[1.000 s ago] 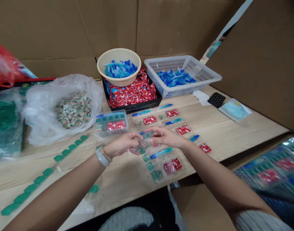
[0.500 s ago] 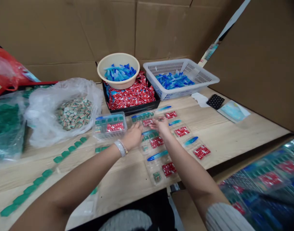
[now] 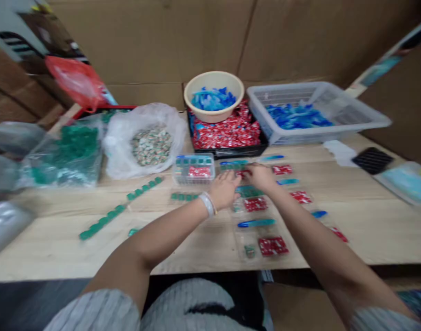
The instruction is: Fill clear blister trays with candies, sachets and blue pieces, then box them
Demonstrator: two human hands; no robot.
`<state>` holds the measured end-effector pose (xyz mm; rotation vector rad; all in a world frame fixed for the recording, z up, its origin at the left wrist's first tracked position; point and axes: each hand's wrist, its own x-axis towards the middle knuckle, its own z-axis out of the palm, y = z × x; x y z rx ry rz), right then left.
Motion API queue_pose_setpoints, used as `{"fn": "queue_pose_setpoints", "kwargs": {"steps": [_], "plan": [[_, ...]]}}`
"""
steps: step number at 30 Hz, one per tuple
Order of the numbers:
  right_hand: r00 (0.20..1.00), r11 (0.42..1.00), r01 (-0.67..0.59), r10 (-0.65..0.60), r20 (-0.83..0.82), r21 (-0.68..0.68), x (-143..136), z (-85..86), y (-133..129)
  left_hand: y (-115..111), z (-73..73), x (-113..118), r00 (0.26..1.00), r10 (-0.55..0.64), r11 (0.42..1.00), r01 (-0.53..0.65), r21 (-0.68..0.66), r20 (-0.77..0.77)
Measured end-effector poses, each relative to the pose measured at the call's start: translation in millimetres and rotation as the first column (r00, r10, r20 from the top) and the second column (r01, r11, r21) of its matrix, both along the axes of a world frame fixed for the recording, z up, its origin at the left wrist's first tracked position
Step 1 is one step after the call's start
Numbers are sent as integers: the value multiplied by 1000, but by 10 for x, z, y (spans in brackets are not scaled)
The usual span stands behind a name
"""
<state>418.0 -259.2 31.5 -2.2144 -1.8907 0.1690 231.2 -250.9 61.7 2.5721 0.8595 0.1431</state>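
My left hand (image 3: 225, 189) lies over the left edge of a clear plastic tray, its fingers stretched out and slightly apart. My right hand (image 3: 261, 176) has its fingertips closed at a small red packet (image 3: 243, 174) in that same tray; the packet is partly covered by the hand. A blue pen-like stick (image 3: 234, 162) and green squares lie at the tray's back edge. Nearer to me are another red packet (image 3: 255, 204), a blue stick (image 3: 256, 223) and a red packet (image 3: 273, 246) in more clear trays. Motion blur softens the fingers.
A filled clear box (image 3: 194, 169) stands left of my hands. Behind are a cream bowl (image 3: 213, 115) on a black crate (image 3: 231, 152) of red packets, and a white basket (image 3: 321, 134) of blue sticks. Green strips (image 3: 103, 222) and a white bag (image 3: 119, 151) of small pieces lie left.
The camera has turned left, so the scene sits further right in view. Both hands stay at the same tray, with the right fingers still at the red packet.
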Motion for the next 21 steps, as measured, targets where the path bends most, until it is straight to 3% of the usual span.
{"fn": "queue_pose_setpoints", "kwargs": {"steps": [2,4,6,7,9,11,14,18,21], "plan": [[998,988,-6,16,-63,157,-193,61,-118,-254,49,-611,995,-35,998,31,50,89],[972,961,-103,152,-179,256,-550,79,-304,-581,10,-1341,996,52,998,-55,36,69],[893,930,-318,359,-272,182,-1010,25,-493,-882,-118,-2015,983,176,981,-171,89,-48],[866,905,-409,424,-263,114,-1235,-28,-567,-995,-203,-2281,975,183,978,-169,122,-123],[872,884,-467,454,-182,-36,-1582,-158,-661,-1133,-378,-2632,962,166,973,-125,193,-217],[906,895,-423,416,-77,-140,-1741,-268,-716,-1176,-514,-2770,956,135,967,-70,243,-259],[901,883,-428,435,-7,-196,-1736,-303,-808,-1161,-601,-2797,967,4,968,60,243,-256],[869,856,-475,493,44,-205,-1704,-176,-938,-1103,-562,-2871,967,-169,961,204,186,-189],[899,886,-429,438,18,-176,-1733,-94,-1000,-1020,-492,-2921,969,-215,965,230,124,-124]]}}
